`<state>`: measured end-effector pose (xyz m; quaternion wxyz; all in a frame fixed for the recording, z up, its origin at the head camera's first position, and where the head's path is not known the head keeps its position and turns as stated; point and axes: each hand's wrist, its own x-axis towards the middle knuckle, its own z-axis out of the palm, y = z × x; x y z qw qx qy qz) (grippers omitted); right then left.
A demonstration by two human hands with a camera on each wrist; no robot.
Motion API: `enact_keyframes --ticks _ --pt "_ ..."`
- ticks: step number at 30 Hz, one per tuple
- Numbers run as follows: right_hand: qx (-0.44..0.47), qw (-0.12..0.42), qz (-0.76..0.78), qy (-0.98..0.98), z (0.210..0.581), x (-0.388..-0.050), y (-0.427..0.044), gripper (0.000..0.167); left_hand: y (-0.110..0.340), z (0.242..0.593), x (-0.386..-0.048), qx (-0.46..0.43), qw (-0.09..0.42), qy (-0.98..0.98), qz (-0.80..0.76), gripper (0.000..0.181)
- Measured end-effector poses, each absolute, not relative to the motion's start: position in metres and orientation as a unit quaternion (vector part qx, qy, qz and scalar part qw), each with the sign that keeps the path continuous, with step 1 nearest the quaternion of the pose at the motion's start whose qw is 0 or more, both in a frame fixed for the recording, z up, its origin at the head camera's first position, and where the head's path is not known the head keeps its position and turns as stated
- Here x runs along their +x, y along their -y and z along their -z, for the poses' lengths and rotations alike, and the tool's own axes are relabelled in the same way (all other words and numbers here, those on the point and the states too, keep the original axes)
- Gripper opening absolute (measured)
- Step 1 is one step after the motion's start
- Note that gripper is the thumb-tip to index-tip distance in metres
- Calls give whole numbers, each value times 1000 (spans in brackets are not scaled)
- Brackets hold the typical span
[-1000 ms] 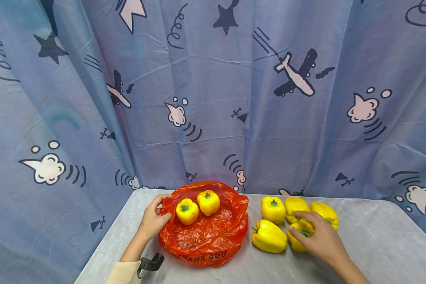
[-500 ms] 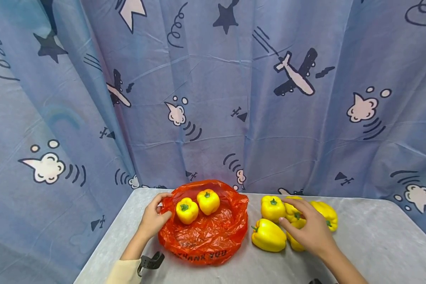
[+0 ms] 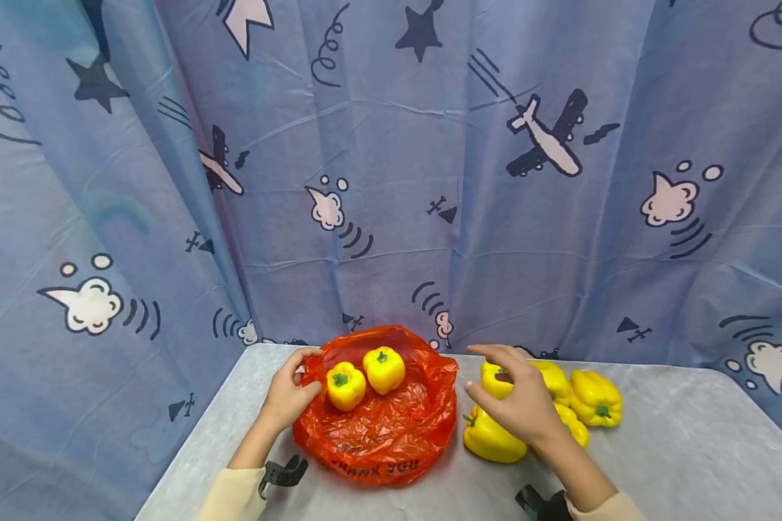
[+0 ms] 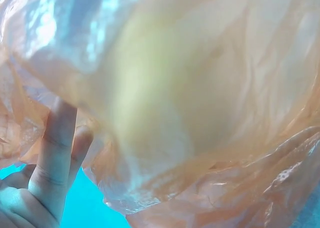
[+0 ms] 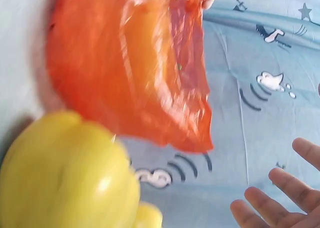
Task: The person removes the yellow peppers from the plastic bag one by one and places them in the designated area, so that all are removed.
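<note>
A red plastic bag (image 3: 381, 441) with rolled-down sides stands on the table, its mouth facing up. Inside it, towards the back left, are two yellow bell peppers (image 3: 346, 388). My left hand (image 3: 287, 394) holds the bag's left rim between thumb and fingers; in the left wrist view a finger (image 4: 54, 158) lies against the thin plastic. To the right, my right hand (image 3: 524, 401) hovers over a group of loose yellow bell peppers (image 3: 594, 399), fingers spread and holding nothing. It partly hides the rear left pepper (image 3: 492, 378). Another pepper (image 3: 493, 436) lies on its side below the thumb.
The grey-white table (image 3: 684, 434) extends right of the peppers. A blue patterned curtain (image 3: 391, 181) hangs right behind the table's back edge and along the left side. Dark straps (image 3: 285, 472) sit at both wrists.
My right hand has moved left and away from me, from the front right pepper to above the rear left one. My left hand stays on the bag rim.
</note>
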<state>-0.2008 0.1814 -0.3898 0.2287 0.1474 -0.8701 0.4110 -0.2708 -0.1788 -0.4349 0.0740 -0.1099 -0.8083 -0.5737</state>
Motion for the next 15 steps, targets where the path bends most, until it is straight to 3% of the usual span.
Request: enact_keyframes --ticks 7,15 --pt "175 225 -439 852 387 -220 -148 44 178 435 -275 -96 72 812 571 49" --pt "168 180 -509 825 391 -244 -114 43 177 433 -277 -102 77 810 573 48"
